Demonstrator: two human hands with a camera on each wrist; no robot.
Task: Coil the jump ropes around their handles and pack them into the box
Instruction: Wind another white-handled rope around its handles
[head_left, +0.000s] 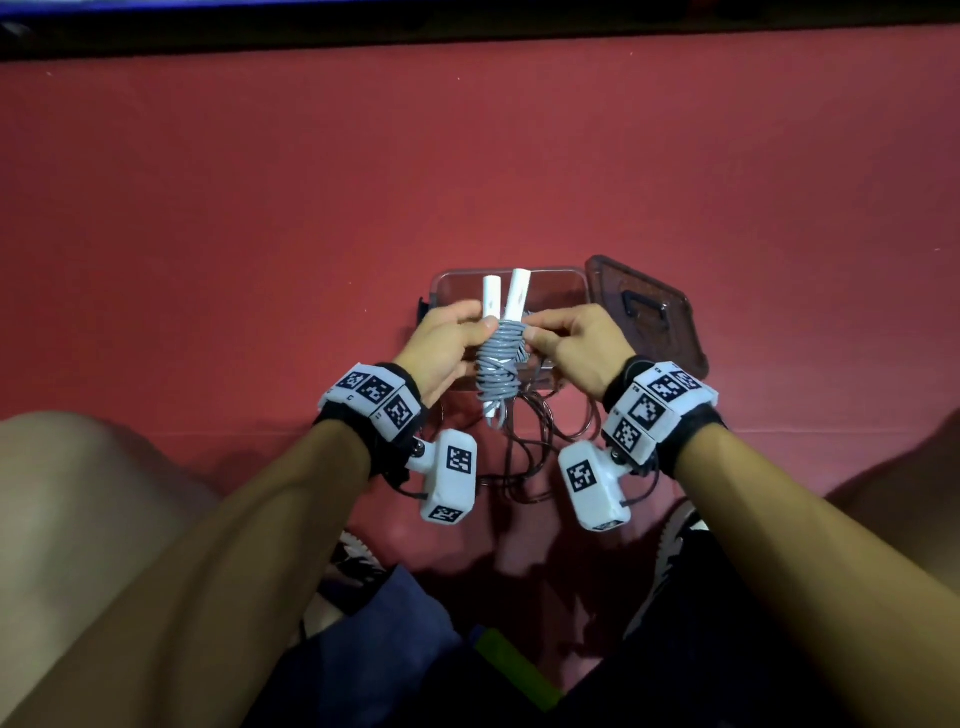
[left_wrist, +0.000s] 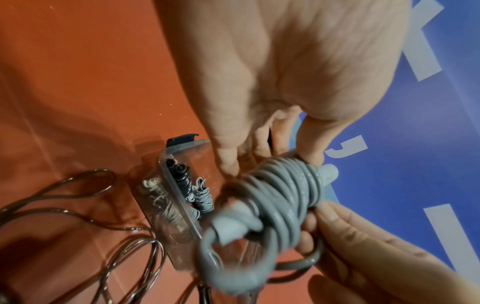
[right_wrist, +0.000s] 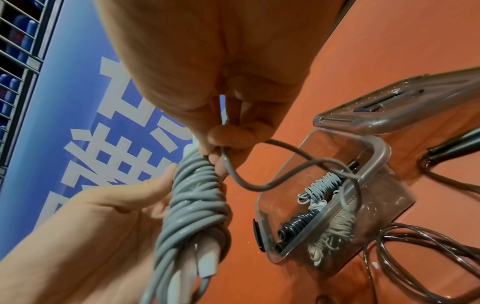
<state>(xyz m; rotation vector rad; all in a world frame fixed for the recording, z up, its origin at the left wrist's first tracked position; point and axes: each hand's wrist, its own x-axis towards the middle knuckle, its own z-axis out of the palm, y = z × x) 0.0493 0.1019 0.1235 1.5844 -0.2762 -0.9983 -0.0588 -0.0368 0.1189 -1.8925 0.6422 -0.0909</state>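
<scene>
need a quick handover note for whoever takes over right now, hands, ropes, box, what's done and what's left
Left hand: grips the grey rope bundle by its two white handles.
Right hand: pinches the loose grey tail at the top of the coil.
Clear box: open on the red floor, lid beside it; coiled grey, black and white ropes already inside.
Done: the grey rope is almost wound.
Left: tuck in the tail, put the bundle in the box, then coil the dark rope lying loose on the floor.

Both forearms reach forward side by side, hands raised and facing each other. The left hand (head_left: 451, 343) curls its fingers and thumb around what it holds; the right hand (head_left: 582, 345) pinches with thumb and fingertips.
</scene>
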